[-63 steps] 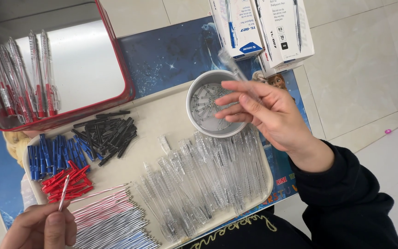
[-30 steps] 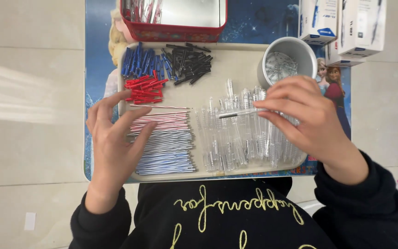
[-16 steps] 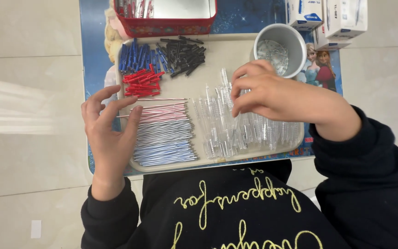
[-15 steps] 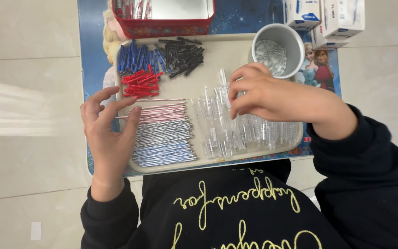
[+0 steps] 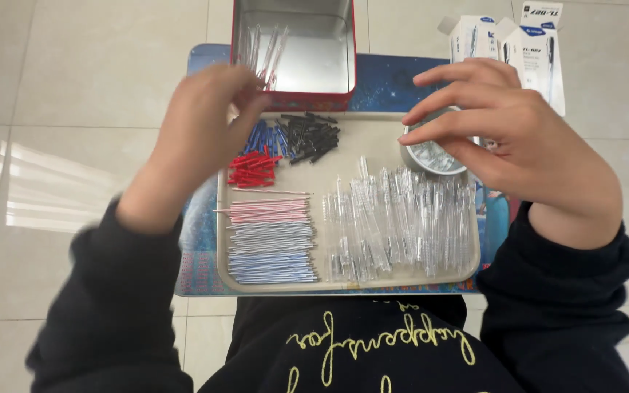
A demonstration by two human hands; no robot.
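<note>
Left hand [image 5: 202, 124] blurred above beige plastic tray [image 5: 373, 135], grip unclear; right hand [image 5: 507, 138] half-open, empty, over round metal cup [image 5: 425, 156] on tray.

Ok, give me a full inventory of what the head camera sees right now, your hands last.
tray: one, beige, on the mat, centre
mat: one, dark blue, under the tray
clear pen barrels: a large pile, transparent, right half of the tray
refills: many, pink and blue-grey rows, left half of the tray
red caps: small heap, red, upper left of the tray
blue caps: small heap, blue, above the red ones
black caps: small heap, black, top middle of the tray
metal cup: one, silver, upper right of the tray
tin box: one, red, above the tray
cartons: two, white and blue, top right
left hand: raised near the tin box, blurred
right hand: fingers spread over the metal cup
</note>
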